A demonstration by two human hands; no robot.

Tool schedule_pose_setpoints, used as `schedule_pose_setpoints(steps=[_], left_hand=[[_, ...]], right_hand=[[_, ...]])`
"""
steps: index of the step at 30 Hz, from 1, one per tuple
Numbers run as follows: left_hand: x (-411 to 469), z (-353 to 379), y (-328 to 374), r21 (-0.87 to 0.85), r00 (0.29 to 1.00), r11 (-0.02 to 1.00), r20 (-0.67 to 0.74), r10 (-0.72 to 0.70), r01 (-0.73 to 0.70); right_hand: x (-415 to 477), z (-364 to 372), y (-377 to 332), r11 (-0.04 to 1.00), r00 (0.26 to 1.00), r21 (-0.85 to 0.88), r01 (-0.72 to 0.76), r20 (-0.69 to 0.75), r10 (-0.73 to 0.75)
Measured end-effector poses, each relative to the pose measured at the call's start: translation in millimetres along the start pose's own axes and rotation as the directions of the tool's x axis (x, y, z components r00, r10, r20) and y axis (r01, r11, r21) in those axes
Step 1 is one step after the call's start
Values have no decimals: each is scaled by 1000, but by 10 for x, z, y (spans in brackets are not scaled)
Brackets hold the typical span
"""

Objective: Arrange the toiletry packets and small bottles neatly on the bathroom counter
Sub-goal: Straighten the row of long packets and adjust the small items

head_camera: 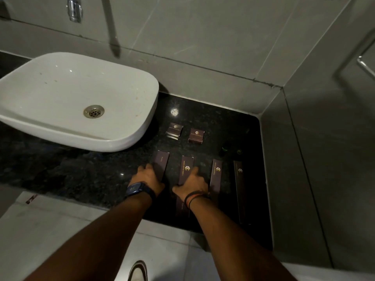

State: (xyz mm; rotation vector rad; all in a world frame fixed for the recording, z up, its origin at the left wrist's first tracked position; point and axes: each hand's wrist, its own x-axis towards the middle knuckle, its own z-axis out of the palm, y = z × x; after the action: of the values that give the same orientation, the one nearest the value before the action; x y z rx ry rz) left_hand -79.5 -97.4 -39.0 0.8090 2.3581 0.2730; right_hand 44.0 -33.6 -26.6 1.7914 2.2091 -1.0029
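Several dark purple toiletry packets lie on the black granite counter (60, 165) right of the basin. My left hand (149, 178) grips the near end of the leftmost long packet (162, 162). My right hand (192, 184) rests on the second long packet (185, 169), fingers around its lower part. Two more long packets lie to the right, one (216, 174) beside my right hand and one (240, 185) near the wall. Two small square packets (174, 129) (196, 135) sit behind them. Two dark small bottles (225, 150) (239, 152) are barely visible against the counter.
A white vessel basin (77, 94) fills the counter's left half, with a chrome tap (75, 9) above it. Grey tiled walls close the back and the right side. The counter's front edge runs just under my wrists. A shoe (138, 270) shows on the floor.
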Motion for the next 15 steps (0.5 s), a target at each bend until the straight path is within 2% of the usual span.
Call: schedule_pose_setpoints(steps=[11, 15], left_hand=[[-22, 7, 63, 80, 996, 994, 51, 67, -71], [3, -20, 26, 252, 988, 955, 48, 146, -154]], right_hand=[[-32, -54, 19, 998, 999, 26, -51, 6, 51], [-12, -80, 17, 997, 998, 29, -68, 13, 68]])
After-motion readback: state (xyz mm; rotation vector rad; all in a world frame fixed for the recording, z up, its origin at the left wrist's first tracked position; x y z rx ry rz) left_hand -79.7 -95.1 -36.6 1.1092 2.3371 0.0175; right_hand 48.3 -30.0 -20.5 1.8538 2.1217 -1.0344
